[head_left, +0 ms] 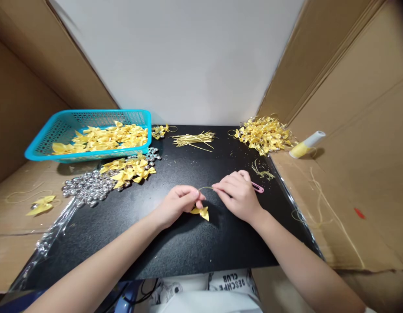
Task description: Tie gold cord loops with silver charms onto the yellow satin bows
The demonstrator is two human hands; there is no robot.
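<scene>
My left hand point(182, 202) is closed in a pinch on a thin gold cord point(206, 188) over the middle of the black table. Just below its fingers hangs a yellow ribbon bow point(201, 212), partly hidden by the hand. The cord arches across to my right hand point(239, 195), whose thumb and forefinger are closed on its other end. Behind the right hand shows a pink handle-like piece point(257, 187); the rest of it is covered, and I cannot tell whether the hand touches it.
A blue basket point(87, 155) of yellow bows stands at the left, with silver beads point(89, 187) and loose bows point(131, 169) before it. Cut gold cords point(193, 140) lie at the back. Right are a pile of corded bows point(265, 134), cord scraps point(262, 170) and a spool point(307, 144).
</scene>
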